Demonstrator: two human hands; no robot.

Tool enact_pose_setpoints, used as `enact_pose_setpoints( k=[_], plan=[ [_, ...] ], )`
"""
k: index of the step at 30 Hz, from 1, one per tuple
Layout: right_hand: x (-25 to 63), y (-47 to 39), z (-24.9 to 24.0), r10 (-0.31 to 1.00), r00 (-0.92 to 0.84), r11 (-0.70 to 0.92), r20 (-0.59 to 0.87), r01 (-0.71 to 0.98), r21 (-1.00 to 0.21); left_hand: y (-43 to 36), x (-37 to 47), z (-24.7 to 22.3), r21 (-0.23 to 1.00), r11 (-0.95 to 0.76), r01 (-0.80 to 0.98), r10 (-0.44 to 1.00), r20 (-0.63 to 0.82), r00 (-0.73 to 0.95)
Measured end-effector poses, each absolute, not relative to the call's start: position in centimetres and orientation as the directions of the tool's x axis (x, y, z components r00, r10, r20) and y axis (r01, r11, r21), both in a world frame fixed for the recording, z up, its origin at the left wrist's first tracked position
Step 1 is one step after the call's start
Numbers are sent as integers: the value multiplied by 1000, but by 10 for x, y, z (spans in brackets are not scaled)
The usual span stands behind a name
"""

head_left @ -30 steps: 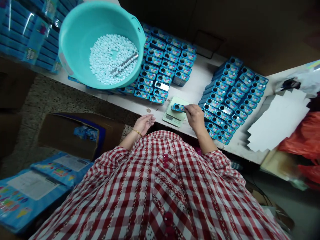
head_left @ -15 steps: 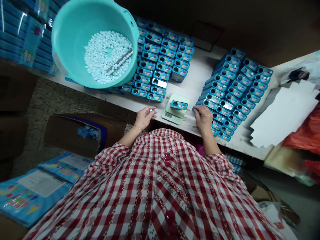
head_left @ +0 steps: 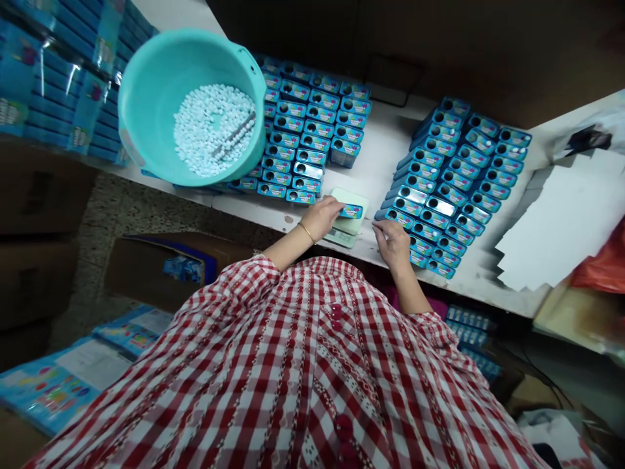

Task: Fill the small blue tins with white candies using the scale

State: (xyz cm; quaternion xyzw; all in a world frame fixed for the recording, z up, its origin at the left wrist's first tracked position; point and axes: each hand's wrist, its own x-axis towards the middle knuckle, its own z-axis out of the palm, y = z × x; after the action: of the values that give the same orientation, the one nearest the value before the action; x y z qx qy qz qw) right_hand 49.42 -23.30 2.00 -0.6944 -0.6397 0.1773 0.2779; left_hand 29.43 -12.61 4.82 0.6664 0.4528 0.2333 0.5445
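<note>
A small blue box [head_left: 352, 212] with printed lettering stands on a pale green weighing scale [head_left: 358, 225] at the table's front edge. My left hand [head_left: 319, 218] reaches over the box's left end, its fingertips pinched together there. They hide the round hole at that end, and whatever they hold is out of sight. To the right of the scale, my right hand [head_left: 394, 244] rests beside the right group of blue boxes [head_left: 442, 189]. Its fingers are loosely bent and a little apart, with nothing visible in them.
Left of the scale stand more rows of blue boxes [head_left: 297, 143] with round holes. A turquoise tub [head_left: 146, 78] holds white pellets [head_left: 200, 124] and a metal scoop [head_left: 237, 133]. White card sheets [head_left: 551, 228] lie at right. An open carton [head_left: 141, 267] sits below left.
My left hand has moved right from the table edge to the box on the scale. The white pellet seen in its fingers before is hidden now. My right hand stays beside the right boxes.
</note>
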Motion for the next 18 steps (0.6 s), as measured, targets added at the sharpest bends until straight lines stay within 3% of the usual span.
enact_pose_setpoints(
  k=[3,7,10,12,16,18],
  plan=[
    [498,-239,15,985,129,-30,116,786,-617,-125,286,51,919,-103,381,876,-98,472],
    [505,-246,9,985,121,-23,119,788,-616,-102,248,71,821,-297,488,925,120,360],
    [507,-250,2,987,112,-17,119,794,-607,-66,202,84,704,-266,658,964,188,189],
    [506,-251,-2,988,111,-23,108,793,-609,-37,170,87,602,-127,789,992,98,85],
    [498,-252,-3,987,128,-45,92,787,-615,16,130,76,309,138,941,948,-317,-35],
    [494,-254,-2,985,150,-64,88,786,-615,37,120,69,232,166,958,932,-354,-76]
  ],
)
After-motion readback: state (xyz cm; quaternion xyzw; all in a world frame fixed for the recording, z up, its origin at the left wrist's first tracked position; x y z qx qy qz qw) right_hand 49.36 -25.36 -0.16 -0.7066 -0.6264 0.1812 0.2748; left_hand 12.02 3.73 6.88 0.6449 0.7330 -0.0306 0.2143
